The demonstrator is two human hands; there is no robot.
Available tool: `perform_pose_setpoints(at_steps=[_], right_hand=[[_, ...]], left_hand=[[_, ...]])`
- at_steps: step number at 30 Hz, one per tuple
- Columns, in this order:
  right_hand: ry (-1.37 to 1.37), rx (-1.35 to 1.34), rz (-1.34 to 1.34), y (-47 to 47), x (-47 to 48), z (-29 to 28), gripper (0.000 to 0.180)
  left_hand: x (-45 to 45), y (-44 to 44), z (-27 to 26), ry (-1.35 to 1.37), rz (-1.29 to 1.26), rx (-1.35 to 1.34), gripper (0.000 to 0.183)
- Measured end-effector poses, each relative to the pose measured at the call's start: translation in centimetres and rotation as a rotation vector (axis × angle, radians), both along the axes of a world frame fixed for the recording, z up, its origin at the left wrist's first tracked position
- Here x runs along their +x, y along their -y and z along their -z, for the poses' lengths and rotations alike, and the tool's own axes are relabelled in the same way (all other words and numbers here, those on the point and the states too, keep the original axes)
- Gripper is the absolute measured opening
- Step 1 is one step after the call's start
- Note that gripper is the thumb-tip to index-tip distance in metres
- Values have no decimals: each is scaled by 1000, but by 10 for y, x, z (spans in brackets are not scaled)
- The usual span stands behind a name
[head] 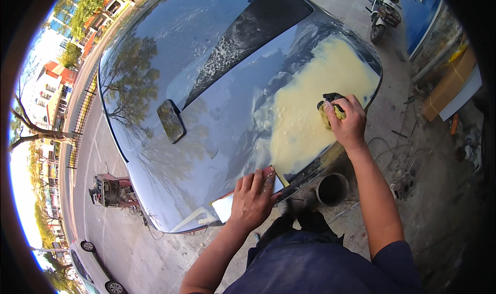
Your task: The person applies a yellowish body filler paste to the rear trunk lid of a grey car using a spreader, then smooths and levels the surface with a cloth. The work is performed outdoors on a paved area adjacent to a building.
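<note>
Before me lies a dark, glossy car body panel (232, 139), wet and reflecting trees. A broad cream-coloured patch (306, 100), which looks like wet filler residue, spreads over its right part. My right hand (350, 119) grips a yellowish sponge or wad of cloth (327, 117) with a black piece at its top, resting on that patch. At the panel's near edge, my left hand (252, 197) presses down on a long flat sanding block (223, 208) with a white side and a reddish top. Its underside is hidden.
A dark rectangular block (171, 121) lies on the panel, beside a black wedge-shaped area (255, 34). Below the near edge stands a dark bucket (332, 189). Wires and parts litter the floor near a cardboard box (449, 84). A scooter (385, 13) stands beyond.
</note>
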State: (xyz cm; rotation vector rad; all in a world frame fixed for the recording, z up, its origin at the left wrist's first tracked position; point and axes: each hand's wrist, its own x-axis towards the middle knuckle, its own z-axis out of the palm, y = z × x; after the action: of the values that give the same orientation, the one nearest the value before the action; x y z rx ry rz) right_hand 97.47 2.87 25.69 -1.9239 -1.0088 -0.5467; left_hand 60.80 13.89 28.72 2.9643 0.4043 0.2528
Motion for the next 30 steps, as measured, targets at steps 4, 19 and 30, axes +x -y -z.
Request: perform_pose_setpoints(at_steps=[4,19,30], right_hand=[[0,10,34,-10,-10,2,22],[7,10,55,-9,-8,4,22],[21,27,52,-8,-5,3,21]], left_hand=[[-9,-2,-7,-21,3,10,76],[32,-20,-14,-18,58,19,79],[29,-25,-8,-9,78,29,84]])
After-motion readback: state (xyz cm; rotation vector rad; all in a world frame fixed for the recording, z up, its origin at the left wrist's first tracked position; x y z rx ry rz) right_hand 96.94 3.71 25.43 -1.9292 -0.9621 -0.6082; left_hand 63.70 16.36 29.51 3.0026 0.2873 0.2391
